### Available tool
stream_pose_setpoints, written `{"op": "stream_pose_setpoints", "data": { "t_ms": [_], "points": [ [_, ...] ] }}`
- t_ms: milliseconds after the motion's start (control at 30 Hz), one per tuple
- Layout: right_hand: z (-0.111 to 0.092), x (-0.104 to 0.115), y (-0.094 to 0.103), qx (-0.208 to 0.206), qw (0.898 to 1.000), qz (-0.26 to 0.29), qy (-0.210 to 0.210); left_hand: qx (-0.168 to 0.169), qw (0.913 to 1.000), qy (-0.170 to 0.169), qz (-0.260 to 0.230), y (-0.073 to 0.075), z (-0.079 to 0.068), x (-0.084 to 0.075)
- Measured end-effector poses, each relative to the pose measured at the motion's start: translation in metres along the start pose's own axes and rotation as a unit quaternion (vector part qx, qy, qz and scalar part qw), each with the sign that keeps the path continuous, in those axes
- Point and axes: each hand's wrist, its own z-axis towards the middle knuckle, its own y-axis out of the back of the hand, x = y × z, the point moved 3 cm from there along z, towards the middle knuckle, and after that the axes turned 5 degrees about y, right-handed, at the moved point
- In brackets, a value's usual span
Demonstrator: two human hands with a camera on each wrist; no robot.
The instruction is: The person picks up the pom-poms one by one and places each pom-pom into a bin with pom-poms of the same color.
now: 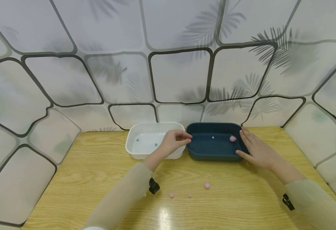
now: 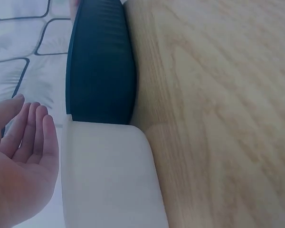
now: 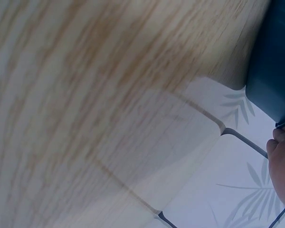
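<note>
My left hand [image 1: 173, 141] hovers over the right end of the white tray [image 1: 133, 156], its fingertips at the left rim of the dark blue tray [image 1: 214, 157]. Nothing shows between its loosely bent fingers [image 2: 21, 140] and thumb in the left wrist view. On the right, my other hand [image 1: 257, 150] rests against the blue tray's right rim with fingers extended. A small pink ball [image 1: 213, 137] and a larger pink ball [image 1: 232, 139] lie inside the blue tray. Two teal bits, one at the left [image 1: 137, 140] and one nearer the middle [image 1: 156, 144], lie in the white tray.
Three pink balls lie on the wooden table [image 1: 98, 179] in front of the trays: a larger ball [image 1: 207, 185] and two smaller ones, left [image 1: 171, 195] and middle [image 1: 190, 195]. A patterned backdrop [image 1: 182, 76] rises behind the trays and along both sides.
</note>
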Motion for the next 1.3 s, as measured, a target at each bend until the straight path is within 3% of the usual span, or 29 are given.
{"op": "stream_pose_setpoints", "data": {
  "t_ms": [300,600,800,1133,1300],
  "points": [
    [0.000,0.001,0.001,-0.004,1.000,0.000,0.002,0.014,0.9995,0.021,-0.021,0.001,-0.027,0.004],
    [0.000,0.002,0.001,-0.004,1.000,-0.004,-0.002,0.012,0.9995,0.008,-0.029,0.003,-0.047,0.011],
    [0.001,0.003,0.002,-0.004,1.000,-0.007,-0.003,0.023,0.9989,0.018,-0.036,0.004,-0.063,0.016],
    [0.000,0.002,0.001,-0.005,1.000,0.000,-0.001,0.035,0.9981,0.034,-0.037,0.005,-0.083,0.037],
    [0.000,0.001,0.000,-0.005,1.000,0.004,0.000,0.044,0.9982,0.022,-0.033,0.004,-0.091,0.047]
  ]
}}
